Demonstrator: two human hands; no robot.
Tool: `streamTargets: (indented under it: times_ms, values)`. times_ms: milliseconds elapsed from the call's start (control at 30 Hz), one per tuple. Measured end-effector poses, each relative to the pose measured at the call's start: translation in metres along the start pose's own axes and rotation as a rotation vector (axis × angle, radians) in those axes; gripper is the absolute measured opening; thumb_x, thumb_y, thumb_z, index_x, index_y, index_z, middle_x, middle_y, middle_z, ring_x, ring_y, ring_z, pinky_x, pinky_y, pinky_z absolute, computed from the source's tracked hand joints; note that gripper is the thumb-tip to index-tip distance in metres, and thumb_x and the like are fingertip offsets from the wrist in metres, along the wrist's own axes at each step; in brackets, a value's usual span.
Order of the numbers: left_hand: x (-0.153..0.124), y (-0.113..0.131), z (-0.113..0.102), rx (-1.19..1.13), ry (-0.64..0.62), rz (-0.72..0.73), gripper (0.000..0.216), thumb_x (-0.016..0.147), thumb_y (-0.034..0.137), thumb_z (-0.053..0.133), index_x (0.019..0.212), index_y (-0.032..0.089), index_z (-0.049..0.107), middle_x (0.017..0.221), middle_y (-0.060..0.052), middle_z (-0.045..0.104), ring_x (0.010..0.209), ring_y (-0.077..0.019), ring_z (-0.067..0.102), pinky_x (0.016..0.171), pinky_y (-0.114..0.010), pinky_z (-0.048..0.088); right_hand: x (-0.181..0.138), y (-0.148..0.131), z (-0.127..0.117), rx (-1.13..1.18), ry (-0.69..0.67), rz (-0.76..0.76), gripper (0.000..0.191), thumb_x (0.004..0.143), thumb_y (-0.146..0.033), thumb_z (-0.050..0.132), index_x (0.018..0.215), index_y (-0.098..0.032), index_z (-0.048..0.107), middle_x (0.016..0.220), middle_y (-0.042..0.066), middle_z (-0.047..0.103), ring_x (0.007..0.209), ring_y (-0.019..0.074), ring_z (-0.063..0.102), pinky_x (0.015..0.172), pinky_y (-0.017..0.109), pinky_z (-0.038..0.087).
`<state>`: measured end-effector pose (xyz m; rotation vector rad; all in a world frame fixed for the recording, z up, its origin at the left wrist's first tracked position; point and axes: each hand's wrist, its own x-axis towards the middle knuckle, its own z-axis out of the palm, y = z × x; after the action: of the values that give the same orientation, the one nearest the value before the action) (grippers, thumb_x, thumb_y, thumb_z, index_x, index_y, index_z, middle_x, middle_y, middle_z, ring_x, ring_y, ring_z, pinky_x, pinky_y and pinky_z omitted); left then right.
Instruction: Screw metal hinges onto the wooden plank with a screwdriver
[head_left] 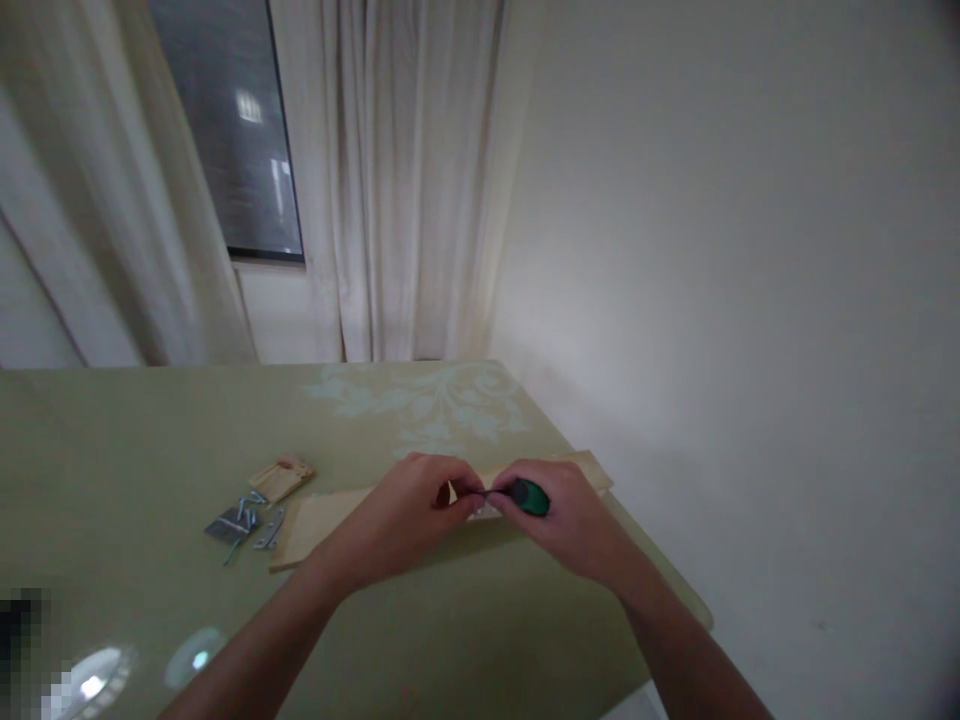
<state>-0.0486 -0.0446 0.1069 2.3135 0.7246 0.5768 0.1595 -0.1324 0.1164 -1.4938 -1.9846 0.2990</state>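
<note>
A screwdriver with a green and black handle (531, 497) is gripped in my right hand (566, 515), its dark shaft pointing left. The fingers of my left hand (420, 510) are pinched together at the shaft's tip; whatever small piece they hold is too small to name. Both hands are over a long pale wooden board (322, 520), which lies across the table and is partly hidden by them. Its right end shows beyond my right hand.
Left of the board lie a small wooden piece (281, 478), several loose screws (246, 510), a dark packet (229, 525) and metal brackets (270, 530). The green table (150, 450) meets a pale wall (712, 300) along its right side. Curtains (420, 200) hang behind.
</note>
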Motion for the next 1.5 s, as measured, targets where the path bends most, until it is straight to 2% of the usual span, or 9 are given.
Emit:
streamTargets:
  times_ms: [100,233,367,467,600,733,833,1033,1500]
  values:
    - [0.005,-0.015,0.003,0.064,-0.032,-0.032,0.022,0.095,0.033,0.061,0.092,0.023,0.08,0.083,-0.002,0.077,0.075,-0.0176,0.065,0.067,-0.026,0.04,0.02,0.014,0.01,-0.059,-0.135,-0.011,0.01,0.094,-0.028,0.071,0.094,-0.021,0.077,0.087,0.001,0.077,0.079,0.016,0.067,0.071,0.026,0.043]
    - [0.013,-0.041,0.006,0.053,-0.142,-0.086,0.023,0.094,0.034,0.061,0.092,0.022,0.081,0.086,-0.003,0.078,0.079,-0.0185,0.067,0.07,-0.027,0.042,0.033,0.037,0.03,-0.048,-0.228,-0.011,0.005,0.089,-0.025,0.076,0.091,-0.021,0.079,0.089,0.002,0.077,0.081,0.0166,0.068,0.074,0.025,0.043]
    - [0.02,-0.06,0.005,0.028,-0.092,-0.136,0.017,0.092,0.031,0.064,0.091,0.022,0.078,0.086,-0.001,0.077,0.079,-0.0168,0.066,0.071,-0.026,0.042,0.029,0.059,0.044,-0.021,-0.284,0.069,0.006,0.089,-0.028,0.078,0.092,-0.023,0.08,0.089,0.002,0.079,0.083,0.0178,0.07,0.074,0.026,0.043]
    - [0.024,-0.067,0.006,-0.045,-0.097,-0.158,0.018,0.093,0.033,0.063,0.091,0.021,0.077,0.083,0.0,0.075,0.077,-0.0155,0.064,0.069,-0.025,0.042,0.023,0.069,0.047,-0.003,-0.274,0.095,0.008,0.088,-0.031,0.08,0.092,-0.024,0.08,0.09,0.001,0.079,0.086,0.0187,0.071,0.075,0.027,0.043]
    - [0.027,-0.07,0.015,-0.187,-0.141,-0.164,0.018,0.092,0.035,0.065,0.094,0.021,0.077,0.088,0.0,0.076,0.08,-0.0155,0.065,0.071,-0.025,0.046,0.02,0.075,0.051,0.038,-0.277,0.129,0.007,0.088,-0.031,0.081,0.093,-0.027,0.079,0.09,-0.001,0.079,0.085,0.0184,0.071,0.074,0.027,0.042]
    - [0.028,-0.067,0.026,-0.207,-0.171,-0.161,0.017,0.093,0.034,0.066,0.093,0.022,0.078,0.088,0.0,0.077,0.081,-0.0155,0.068,0.074,-0.025,0.048,0.02,0.079,0.059,0.089,-0.3,0.12,0.003,0.089,-0.027,0.076,0.091,-0.027,0.078,0.089,-0.001,0.079,0.085,0.0183,0.07,0.073,0.027,0.041]
    - [0.028,-0.065,0.031,-0.207,-0.207,-0.166,0.018,0.093,0.035,0.066,0.093,0.022,0.079,0.088,-0.001,0.079,0.081,-0.0162,0.07,0.075,-0.025,0.05,0.022,0.082,0.064,0.039,-0.303,0.092,0.006,0.089,-0.023,0.073,0.088,-0.026,0.077,0.086,0.0,0.077,0.082,0.0185,0.068,0.068,0.027,0.037]
    - [0.027,-0.067,0.033,-0.081,-0.214,-0.204,0.021,0.093,0.033,0.063,0.093,0.021,0.08,0.088,-0.002,0.08,0.079,-0.0173,0.072,0.071,-0.025,0.052,0.022,0.088,0.074,0.011,-0.276,0.064,0.005,0.089,-0.024,0.073,0.091,-0.027,0.076,0.09,0.0,0.076,0.084,0.0188,0.066,0.069,0.028,0.035]
    - [0.028,-0.069,0.03,0.021,-0.211,-0.167,0.019,0.091,0.032,0.063,0.089,0.02,0.077,0.084,-0.002,0.078,0.077,-0.0164,0.07,0.07,-0.024,0.049,0.024,0.086,0.086,0.024,-0.214,0.031,0.007,0.09,-0.026,0.073,0.094,-0.021,0.072,0.092,0.003,0.072,0.085,0.0185,0.062,0.074,0.028,0.037]
